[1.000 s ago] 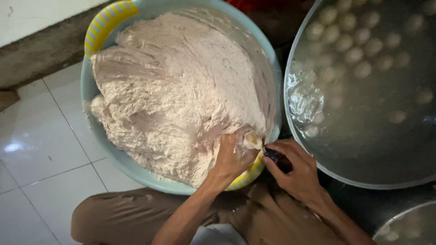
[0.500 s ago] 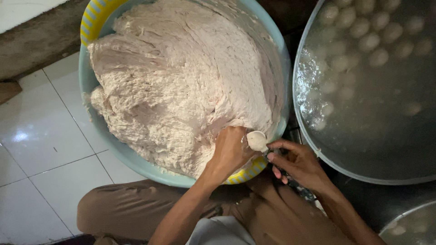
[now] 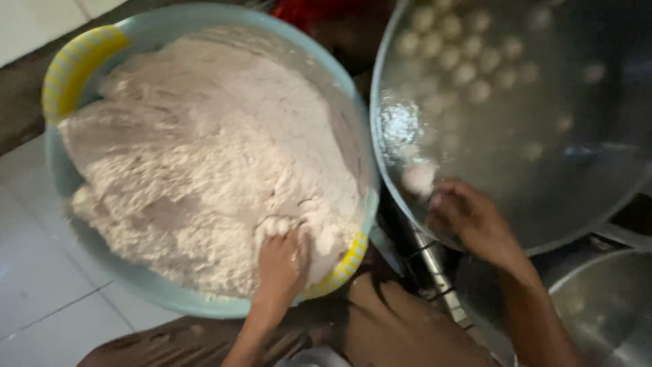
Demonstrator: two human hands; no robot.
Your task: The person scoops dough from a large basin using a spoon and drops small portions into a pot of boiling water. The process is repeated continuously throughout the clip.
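A big pale-blue basin [image 3: 170, 299] with yellow striped handles holds a large mass of pale pinkish dough [image 3: 204, 156]. My left hand [image 3: 282, 261] digs into the dough at its near edge, fingers closed on a lump. My right hand [image 3: 468, 217] reaches over the rim of a wide metal pot [image 3: 611, 204] of water on the right. A small pale dough ball [image 3: 420, 178] sits blurred at its fingertips; I cannot tell whether the fingers still touch it. Several round dough balls [image 3: 468, 47] float at the pot's far side.
White floor tiles [image 3: 41, 299] lie to the left of the basin. A second metal vessel [image 3: 604, 312] shows at the bottom right. My brown-clad knees [image 3: 380, 333] are just below the basin. Something red [image 3: 305, 10] sits behind the basin.
My right hand has moved from the basin's rim to the pot, carrying the shaped dough ball over the water. My left hand has gone back into the dough.
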